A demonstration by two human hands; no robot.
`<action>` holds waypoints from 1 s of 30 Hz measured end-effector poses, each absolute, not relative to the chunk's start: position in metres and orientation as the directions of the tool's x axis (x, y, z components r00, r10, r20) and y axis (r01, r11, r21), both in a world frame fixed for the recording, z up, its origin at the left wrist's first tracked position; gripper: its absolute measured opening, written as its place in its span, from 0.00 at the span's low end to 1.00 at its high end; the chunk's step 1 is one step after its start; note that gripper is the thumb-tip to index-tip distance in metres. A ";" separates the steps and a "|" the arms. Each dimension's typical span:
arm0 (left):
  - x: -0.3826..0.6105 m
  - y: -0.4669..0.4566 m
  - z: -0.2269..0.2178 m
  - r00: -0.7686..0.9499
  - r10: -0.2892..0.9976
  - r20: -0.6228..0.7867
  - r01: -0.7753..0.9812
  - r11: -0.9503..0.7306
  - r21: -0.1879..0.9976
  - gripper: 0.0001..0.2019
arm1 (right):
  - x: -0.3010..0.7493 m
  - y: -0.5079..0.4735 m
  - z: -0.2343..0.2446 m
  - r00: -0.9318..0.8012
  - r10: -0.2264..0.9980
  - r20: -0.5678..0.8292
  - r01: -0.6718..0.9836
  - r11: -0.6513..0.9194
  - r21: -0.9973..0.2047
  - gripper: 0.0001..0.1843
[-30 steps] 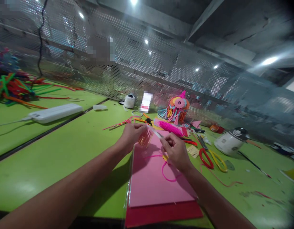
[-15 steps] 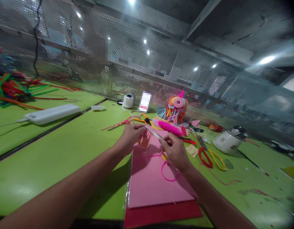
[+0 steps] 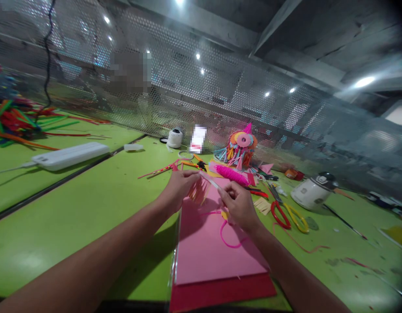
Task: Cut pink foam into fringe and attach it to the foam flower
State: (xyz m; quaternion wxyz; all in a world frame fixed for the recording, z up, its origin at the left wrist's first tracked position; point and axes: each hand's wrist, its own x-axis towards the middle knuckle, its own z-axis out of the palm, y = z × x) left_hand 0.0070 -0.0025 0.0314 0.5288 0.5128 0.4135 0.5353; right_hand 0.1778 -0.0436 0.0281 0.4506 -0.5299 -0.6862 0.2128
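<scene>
My left hand pinches a strip of fringed paper, peach in colour, whose cut tassels hang down over the pink sheet. From the fingertips a narrow white strip slants down to my right hand, which is closed on its other end. I cannot tell whether the white strip is tape backing or paper. Under both hands lies a pink paper sheet on top of a red sheet. A pink cord loop with a yellow piece rests on it, partly below my right hand.
Scissors with red and yellow handles lie to the right, beside a white pot-shaped container. Behind the sheets are pink yarn and a tasselled paper figure. A white power strip is at left, near colourful strips.
Both hands keep almost the same position and the same hold. The white strip and the fringe show only a slight shift.
</scene>
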 end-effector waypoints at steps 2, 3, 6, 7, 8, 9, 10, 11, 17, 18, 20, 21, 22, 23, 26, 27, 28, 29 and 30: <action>0.007 -0.003 0.031 0.087 0.991 0.104 -0.146 -0.091 0.985 0.05 | 0.178 -0.043 0.027 -0.032 0.920 0.390 0.527 0.347 -0.775 0.15; 0.007 -0.003 0.031 0.088 0.991 0.101 -0.150 -0.087 0.985 0.05 | 0.179 -0.043 0.026 -0.033 0.920 0.390 0.522 0.349 -0.778 0.15; 0.007 -0.004 0.031 0.089 0.991 0.100 -0.163 -0.084 0.983 0.06 | 0.179 -0.042 0.026 -0.032 0.919 0.394 0.520 0.352 -0.779 0.15; 0.007 -0.004 0.031 0.090 0.991 0.096 -0.166 -0.080 0.983 0.06 | 0.179 -0.042 0.026 -0.031 0.918 0.395 0.523 0.352 -0.776 0.15; 0.007 -0.004 0.031 0.090 0.992 0.089 -0.170 -0.073 0.983 0.07 | 0.179 -0.042 0.026 -0.029 0.918 0.396 0.527 0.351 -0.774 0.15; 0.007 -0.004 0.031 0.091 0.992 0.083 -0.177 -0.066 0.982 0.07 | 0.179 -0.042 0.026 -0.027 0.918 0.396 0.529 0.349 -0.774 0.15; 0.007 -0.004 0.031 0.093 0.993 0.079 -0.187 -0.061 0.981 0.08 | 0.179 -0.043 0.027 -0.027 0.919 0.394 0.529 0.347 -0.774 0.15; 0.007 -0.004 0.031 0.094 0.993 0.077 -0.194 -0.057 0.979 0.09 | 0.179 -0.043 0.027 -0.026 0.920 0.391 0.529 0.345 -0.776 0.15; 0.008 -0.003 0.033 0.067 0.995 0.069 -0.153 -0.058 0.986 0.12 | 0.179 -0.044 0.028 -0.028 0.926 0.376 0.520 0.335 -0.785 0.15; 0.009 -0.002 0.033 0.067 0.996 0.067 -0.146 -0.057 0.988 0.12 | 0.179 -0.044 0.028 -0.028 0.926 0.376 0.515 0.335 -0.789 0.15; 0.009 -0.003 0.033 0.063 0.996 0.067 -0.144 -0.057 0.988 0.12 | 0.179 -0.044 0.028 -0.024 0.926 0.376 0.503 0.336 -0.796 0.15; 0.009 -0.003 0.033 0.058 0.996 0.070 -0.150 -0.060 0.987 0.11 | 0.179 -0.045 0.028 -0.022 0.926 0.376 0.498 0.336 -0.800 0.15; 0.009 -0.003 0.033 0.053 0.996 0.073 -0.157 -0.064 0.986 0.11 | 0.179 -0.045 0.029 -0.020 0.927 0.375 0.493 0.336 -0.803 0.15; 0.009 -0.003 0.033 0.049 0.996 0.077 -0.161 -0.068 0.985 0.10 | 0.179 -0.045 0.030 -0.018 0.927 0.374 0.489 0.335 -0.806 0.15; 0.009 -0.003 0.033 0.046 0.996 0.078 -0.155 -0.070 0.985 0.10 | 0.179 -0.045 0.031 -0.012 0.930 0.368 0.482 0.328 -0.812 0.15; 0.009 -0.003 0.033 0.047 0.996 0.077 -0.149 -0.069 0.986 0.10 | 0.179 -0.045 0.031 -0.009 0.930 0.367 0.482 0.325 -0.813 0.15; 0.009 -0.003 0.033 0.047 0.996 0.076 -0.143 -0.069 0.987 0.10 | 0.179 -0.045 0.031 -0.007 0.931 0.364 0.483 0.322 -0.814 0.15; 0.009 -0.002 0.033 0.046 0.996 0.077 -0.138 -0.070 0.988 0.10 | 0.179 -0.045 0.031 -0.005 0.932 0.362 0.483 0.319 -0.815 0.15; 0.009 -0.002 0.033 0.047 0.996 0.077 -0.132 -0.070 0.989 0.10 | 0.180 -0.045 0.031 -0.004 0.933 0.359 0.484 0.316 -0.816 0.15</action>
